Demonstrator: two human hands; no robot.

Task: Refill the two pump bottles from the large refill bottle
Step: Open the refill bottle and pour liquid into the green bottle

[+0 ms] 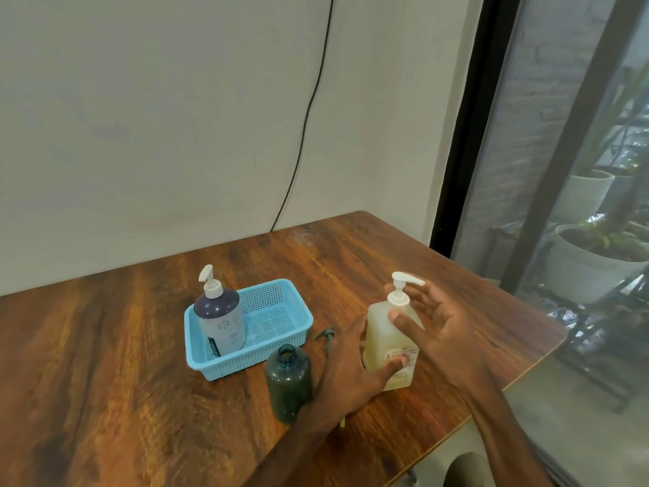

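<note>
Table (140, 346) of dark wood fills my view. At nine o'clock of it, blue basket (281, 311) holds a purple pump bottle (221, 321). Refill bottle (389, 332) stands upright at three o'clock; my left hand (347, 370) wraps its base, right hand (439, 328) half-open touching its neck. Uncapped dark bottle (288, 384) stands beside, its pump (327, 335) lying behind.

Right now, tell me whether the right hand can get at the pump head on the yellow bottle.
Probably yes. The right hand is already beside the yellow bottle, thumb on its shoulder, fingers just behind the white pump head. Nothing stands between them; the left hand only grips the lower body.
</note>
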